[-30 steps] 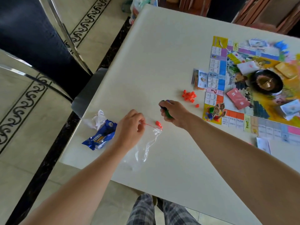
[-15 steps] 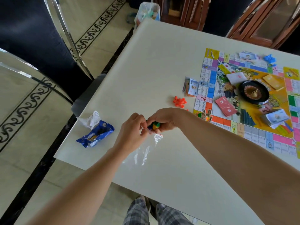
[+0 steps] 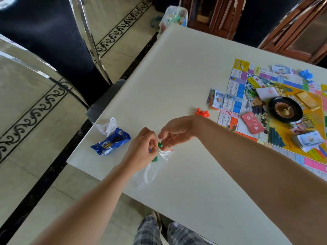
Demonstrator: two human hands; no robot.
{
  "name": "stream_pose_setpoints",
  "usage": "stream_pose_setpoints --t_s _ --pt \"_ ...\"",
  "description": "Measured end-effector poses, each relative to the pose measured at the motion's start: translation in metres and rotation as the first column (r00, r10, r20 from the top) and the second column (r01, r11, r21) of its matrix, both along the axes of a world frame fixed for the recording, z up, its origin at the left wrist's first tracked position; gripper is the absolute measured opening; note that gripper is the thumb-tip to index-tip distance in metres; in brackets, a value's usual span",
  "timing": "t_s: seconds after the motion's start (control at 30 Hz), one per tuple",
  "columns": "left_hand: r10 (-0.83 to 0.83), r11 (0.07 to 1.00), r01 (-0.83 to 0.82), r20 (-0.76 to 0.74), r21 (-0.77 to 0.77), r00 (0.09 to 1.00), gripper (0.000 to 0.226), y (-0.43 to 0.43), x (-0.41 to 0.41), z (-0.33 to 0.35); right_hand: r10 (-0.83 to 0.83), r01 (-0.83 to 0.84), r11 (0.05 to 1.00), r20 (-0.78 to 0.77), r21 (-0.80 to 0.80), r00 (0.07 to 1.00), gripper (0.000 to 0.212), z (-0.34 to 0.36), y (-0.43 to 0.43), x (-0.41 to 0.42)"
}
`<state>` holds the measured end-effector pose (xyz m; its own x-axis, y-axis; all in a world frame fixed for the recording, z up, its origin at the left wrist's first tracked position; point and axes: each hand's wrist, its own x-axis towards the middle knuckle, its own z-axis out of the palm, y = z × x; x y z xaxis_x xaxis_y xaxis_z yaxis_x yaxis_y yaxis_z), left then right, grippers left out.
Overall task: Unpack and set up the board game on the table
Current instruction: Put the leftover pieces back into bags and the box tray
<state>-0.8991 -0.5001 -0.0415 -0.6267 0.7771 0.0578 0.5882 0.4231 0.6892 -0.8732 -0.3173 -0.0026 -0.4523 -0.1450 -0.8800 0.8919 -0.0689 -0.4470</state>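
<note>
My left hand [image 3: 141,147] pinches the red-striped mouth of a small clear plastic bag [image 3: 152,171] near the table's front left. The bag hangs limp onto the table. My right hand [image 3: 175,133] hovers over the mouth with its fingers loosely straightened, fingertips at the opening. Small green pieces [image 3: 160,145] sit at the mouth, and another shows lower inside the bag. The game board [image 3: 237,89] lies unfolded at the right, with a black roulette wheel [image 3: 284,110], card stacks and a stack of paper money [image 3: 308,140] on it. A heap of red pieces [image 3: 202,113] lies beside the board.
A blue snack packet [image 3: 110,143] and a crumpled white wrapper [image 3: 107,127] lie near the table's left corner. A small stack of cards [image 3: 216,99] sits at the board's left edge. A dark chair [image 3: 53,41] with a metal frame stands left of the table [image 3: 177,68].
My right hand, which was gripping green pieces beside the red heap, came to the bag's mouth and uncurled its fingers. Green pieces now show at the mouth and inside the bag.
</note>
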Motion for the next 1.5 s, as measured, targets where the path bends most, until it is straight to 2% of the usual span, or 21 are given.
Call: stream_pose_setpoints --t_s 0.03,0.1,0.13,0.2,0.27,0.33,0.4,0.43,0.57,0.63,0.67,0.8,0.93,1.1,1.23,1.3,1.4,1.43,1.5 --pt "0.007 1.0 -0.007 0.002 -0.007 1.0 0.027 -0.002 0.0 0.0 -0.037 0.037 0.999 -0.014 0.001 0.999 0.039 0.002 -0.001 -0.001" --pt "0.028 0.999 -0.027 0.006 -0.023 1.0 0.028 -0.007 -0.001 -0.001 -0.008 0.01 1.0 -0.06 0.024 0.998 0.036 0.005 -0.004 -0.004" --pt "0.033 0.999 -0.033 0.005 -0.032 0.999 0.028 -0.009 -0.002 -0.001 0.013 -0.005 0.997 -0.1 0.082 0.995 0.033 0.005 -0.006 -0.005" --pt "0.033 0.998 -0.033 -0.002 -0.047 0.999 0.028 -0.014 -0.004 -0.003 -0.01 0.067 0.957 -0.201 0.282 0.98 0.026 0.001 -0.006 -0.007" --pt "0.039 0.998 -0.039 -0.004 -0.051 0.999 0.031 -0.02 -0.006 -0.004 0.056 0.112 0.818 -0.271 0.565 0.961 0.023 -0.01 -0.003 -0.005" --pt "0.054 0.997 -0.055 -0.006 -0.056 0.999 0.035 -0.026 -0.007 -0.004 0.24 -0.007 0.655 -0.2 0.756 0.95 0.036 -0.023 -0.004 0.001" --pt "0.056 0.997 -0.056 0.003 -0.058 0.998 0.037 -0.031 -0.007 -0.003 0.381 -0.132 0.561 -0.114 0.817 0.918 0.051 -0.04 -0.011 0.007" --pt "0.055 0.997 -0.055 0.01 -0.054 0.998 0.037 -0.032 -0.007 -0.003 0.413 -0.148 0.536 -0.105 0.831 0.905 0.051 -0.048 -0.015 0.01" --pt "0.067 0.998 -0.066 0.03 -0.021 0.997 0.043 -0.037 -0.007 -0.001 0.412 0.005 0.462 -0.22 0.887 0.884 0.017 -0.071 -0.023 0.016" --pt "0.048 0.999 -0.049 0.049 0.001 0.998 0.037 -0.04 -0.007 -0.001 0.407 0.079 0.473 -0.297 0.877 0.864 0.011 -0.076 -0.024 0.013" --pt "0.04 0.999 -0.04 0.049 0.005 0.998 0.034 -0.041 -0.008 -0.001 0.411 0.103 0.508 -0.346 0.855 0.843 0.01 -0.075 -0.025 0.01" --pt "0.044 0.998 -0.043 0.034 -0.037 0.998 0.029 -0.05 -0.014 -0.009 0.498 0.113 0.61 -0.49 0.784 0.716 0.011 -0.07 -0.034 -0.008" --pt "0.053 0.996 -0.049 0.043 -0.078 0.998 0.027 -0.06 -0.018 -0.013 0.704 -0.11 0.564 -0.407 0.818 0.581 0.026 -0.073 -0.046 -0.015" --pt "0.057 0.996 -0.052 0.064 -0.074 0.996 0.031 -0.055 -0.022 -0.01 0.739 -0.087 0.537 -0.418 0.839 0.528 0.017 -0.074 -0.047 -0.012" --pt "0.055 0.996 -0.049 0.077 -0.07 0.996 0.041 -0.05 -0.022 -0.008 0.737 -0.078 0.497 -0.373 0.864 0.564 0.016 -0.075 -0.042 -0.014" --pt "0.05 0.996 -0.044 0.072 -0.084 0.996 0.047 -0.049 -0.023 -0.007 0.649 0.041 0.49 -0.395 0.871 0.65 0.015 -0.08 -0.036 -0.012" --pt "0.042 0.995 -0.035 0.083 -0.089 0.996 0.039 -0.046 -0.025 -0.007 0.468 0.196 0.474 -0.434 0.858 0.77 0.018 -0.086 -0.022 -0.008" --pt "0.04 0.995 -0.031 0.087 -0.098 0.995 0.035 -0.044 -0.024 -0.007 0.383 0.227 0.519 -0.462 0.824 0.8 0.018 -0.086 -0.018 -0.008" --pt "0.038 0.992 -0.028 0.081 -0.122 0.996 0.029 -0.04 -0.024 -0.006 0.171 0.304 0.673 -0.542 0.674 0.822 0.017 -0.076 -0.011 -0.008"
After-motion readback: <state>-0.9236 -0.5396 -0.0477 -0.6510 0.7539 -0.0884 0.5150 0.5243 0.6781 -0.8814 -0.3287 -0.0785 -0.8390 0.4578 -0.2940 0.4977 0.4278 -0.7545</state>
